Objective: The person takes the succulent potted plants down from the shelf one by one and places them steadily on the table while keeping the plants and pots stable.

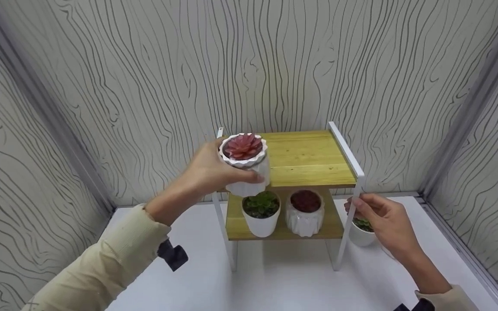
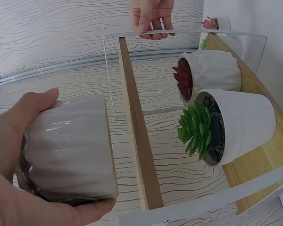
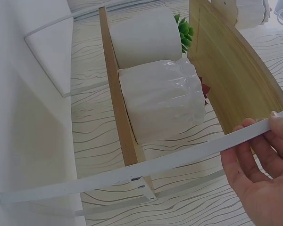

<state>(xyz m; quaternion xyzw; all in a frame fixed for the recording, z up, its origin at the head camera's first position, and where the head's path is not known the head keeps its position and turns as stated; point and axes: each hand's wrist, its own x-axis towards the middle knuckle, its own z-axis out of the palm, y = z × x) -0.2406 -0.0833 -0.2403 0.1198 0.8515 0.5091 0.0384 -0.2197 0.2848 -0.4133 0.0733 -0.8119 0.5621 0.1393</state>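
My left hand (image 1: 205, 168) grips a white ridged pot with a red succulent (image 1: 244, 147), thumb across its front. The pot is upright at the left front of the upper wooden board (image 1: 305, 157) of a two-tier shelf. In the left wrist view a gap shows between the held pot (image 2: 70, 146) and the board's edge. My right hand (image 1: 389, 222) pinches the shelf's white right front post (image 3: 203, 149) between thumb and fingers. On the lower board stand a smooth white pot with a green succulent (image 1: 262, 220) and a ridged white pot with a dark red succulent (image 1: 305, 218).
Right of the shelf, partly behind my right hand, a white pot with a green succulent (image 1: 361, 235) stands on the white tabletop (image 1: 283, 289). The left wrist view shows another red succulent (image 2: 210, 23) out there. Wood-grain patterned walls (image 1: 275, 65) enclose the back and sides.
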